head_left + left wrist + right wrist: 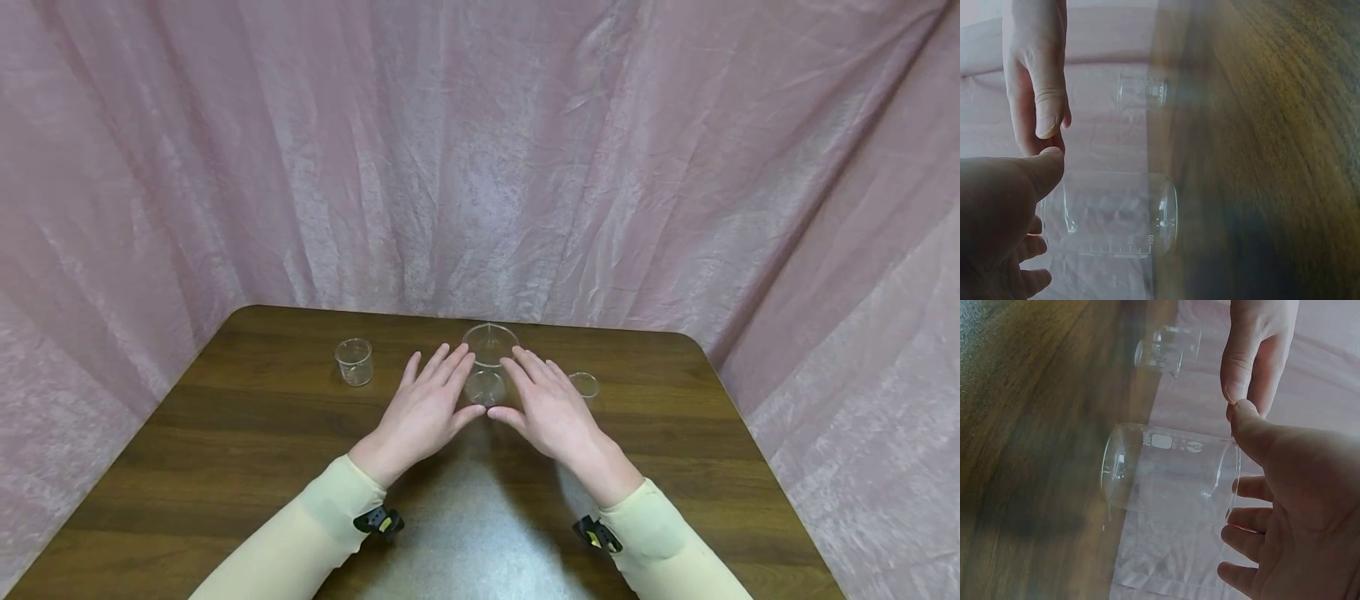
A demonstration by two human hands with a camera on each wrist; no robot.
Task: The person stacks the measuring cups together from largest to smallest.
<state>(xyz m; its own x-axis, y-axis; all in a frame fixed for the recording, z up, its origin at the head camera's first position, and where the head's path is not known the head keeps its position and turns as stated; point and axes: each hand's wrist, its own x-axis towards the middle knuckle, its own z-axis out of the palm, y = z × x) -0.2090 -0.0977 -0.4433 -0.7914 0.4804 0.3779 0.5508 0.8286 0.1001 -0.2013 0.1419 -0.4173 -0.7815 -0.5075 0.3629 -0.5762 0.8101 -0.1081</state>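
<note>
With left hand [426, 412] and right hand [553, 410] spread, fingers extended, beside the large beaker [489, 365], touch both sides evenly to avoid tipping.

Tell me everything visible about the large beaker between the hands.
The large beaker looks like clear glass, with a round rim, an apparent spout at the far side, straight walls, white graduations on one side and white printing on another. It stands upright on the wooden table, no contents showing, between the left hand and right hand. Whether either touches it is unclear.
</note>
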